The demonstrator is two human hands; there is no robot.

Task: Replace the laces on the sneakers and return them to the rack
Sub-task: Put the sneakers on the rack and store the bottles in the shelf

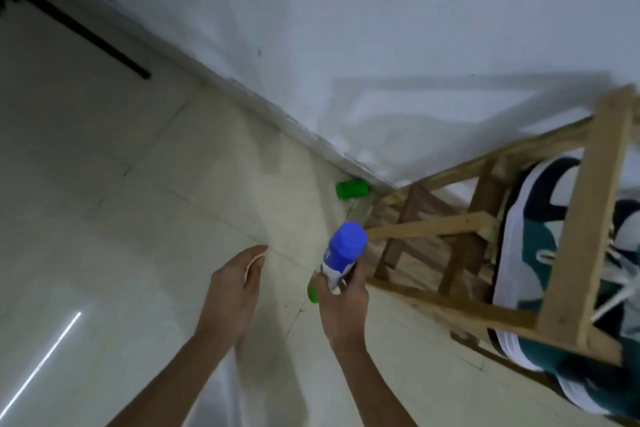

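On the tiled floor (pixel 104 218) by the wall, sneakers (pixel 530 253) lie in the rack (pixel 588 218) under its top rail, the right hand (pixel 343 308) has its fingers clamped on a bottle (pixel 344 250), and the left hand (pixel 232 291) has its fingers loosely apart; swung carelessly, the bottle could strike the rack's near corner.

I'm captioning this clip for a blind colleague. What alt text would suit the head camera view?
A person's right hand grips a blue-capped white bottle over a pale tiled floor, the left hand open beside it. At right, a wooden rack holds teal, white and navy sneakers; a green object lies by the wall.
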